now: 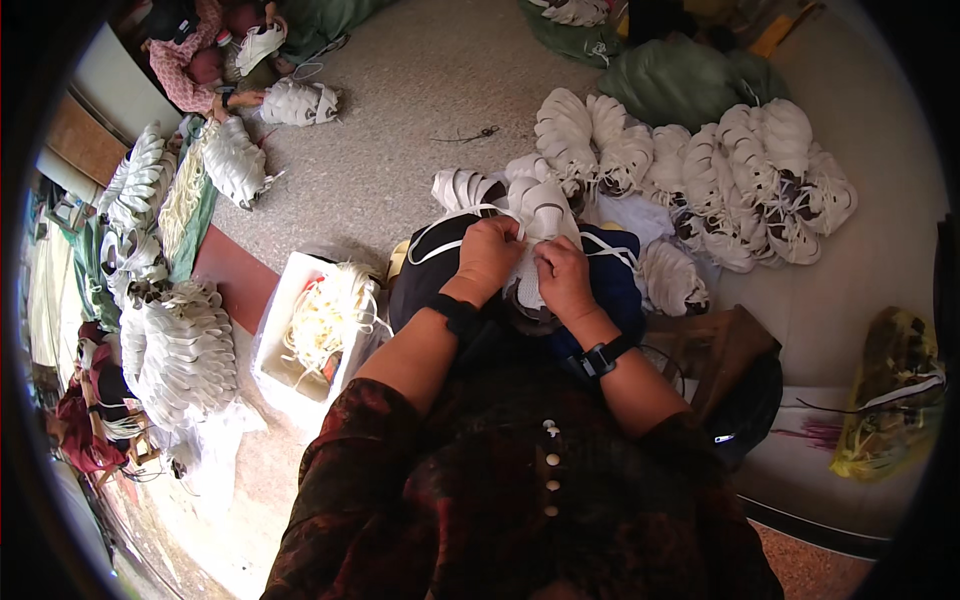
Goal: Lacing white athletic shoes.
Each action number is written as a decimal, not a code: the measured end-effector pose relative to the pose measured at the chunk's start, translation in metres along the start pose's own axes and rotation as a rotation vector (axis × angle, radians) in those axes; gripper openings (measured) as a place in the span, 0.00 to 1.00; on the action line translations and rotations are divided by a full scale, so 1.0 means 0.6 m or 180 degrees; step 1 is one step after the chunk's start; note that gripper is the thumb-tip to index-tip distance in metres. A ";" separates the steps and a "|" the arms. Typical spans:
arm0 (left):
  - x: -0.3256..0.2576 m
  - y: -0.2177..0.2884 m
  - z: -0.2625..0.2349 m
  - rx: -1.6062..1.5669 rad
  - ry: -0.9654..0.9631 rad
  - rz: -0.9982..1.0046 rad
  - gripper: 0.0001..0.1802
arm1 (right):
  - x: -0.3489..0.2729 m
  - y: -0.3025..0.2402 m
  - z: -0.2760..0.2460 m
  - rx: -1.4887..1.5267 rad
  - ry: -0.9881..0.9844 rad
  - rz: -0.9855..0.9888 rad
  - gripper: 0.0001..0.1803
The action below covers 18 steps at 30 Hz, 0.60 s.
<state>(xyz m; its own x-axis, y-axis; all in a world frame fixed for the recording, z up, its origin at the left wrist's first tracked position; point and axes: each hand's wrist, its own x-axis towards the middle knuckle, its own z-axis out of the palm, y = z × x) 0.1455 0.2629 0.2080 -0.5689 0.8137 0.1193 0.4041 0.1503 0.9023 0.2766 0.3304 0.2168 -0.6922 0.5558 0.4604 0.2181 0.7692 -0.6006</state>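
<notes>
A white shoe (541,205) lies across my lap, its toe pointing away from me and its tongue and opening toward me. A flat white shoelace (447,217) is threaded in it; one length loops out on the left, another strand hangs over my right thigh. My left hand (487,257) is closed at the shoe's left eyelet edge, thumb and fingers pinched on the shoelace. On the other side my right hand (564,278) is pinched beside the tongue, also at the lace, though its fingertips are partly hidden. Another white shoe (468,189) lies just past my left hand.
A white box (268,345) of loose laces (325,318) stands at my left. Rows of white shoes (700,165) spread ahead right, by a green sack (690,82). Stacked shoes (180,350) fill the left. A person (185,65) handles shoes far left. A yellow bag (885,410) lies right.
</notes>
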 end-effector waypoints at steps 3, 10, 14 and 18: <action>-0.005 0.030 0.004 0.1270 -0.0117 0.0675 0.07 | -0.001 0.000 -0.002 -0.0079 -0.0003 -0.0047 0.08; 0.016 -0.004 -0.006 0.0629 -0.0416 -0.0359 0.08 | 0.001 0.004 0.001 -0.0164 0.0090 0.0026 0.11; -0.011 0.029 0.006 0.1367 -0.0135 0.0236 0.09 | -0.003 0.012 0.002 -0.0199 0.0150 0.0017 0.11; -0.029 0.056 -0.002 0.2007 -0.0646 0.0836 0.09 | -0.001 0.006 0.004 -0.0233 0.0159 -0.0017 0.10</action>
<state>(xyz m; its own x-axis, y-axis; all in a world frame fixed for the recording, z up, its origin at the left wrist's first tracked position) 0.1683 0.2532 0.2365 -0.2762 0.9468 0.1651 0.8817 0.1813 0.4355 0.2761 0.3318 0.2128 -0.6588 0.5652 0.4966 0.2655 0.7922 -0.5495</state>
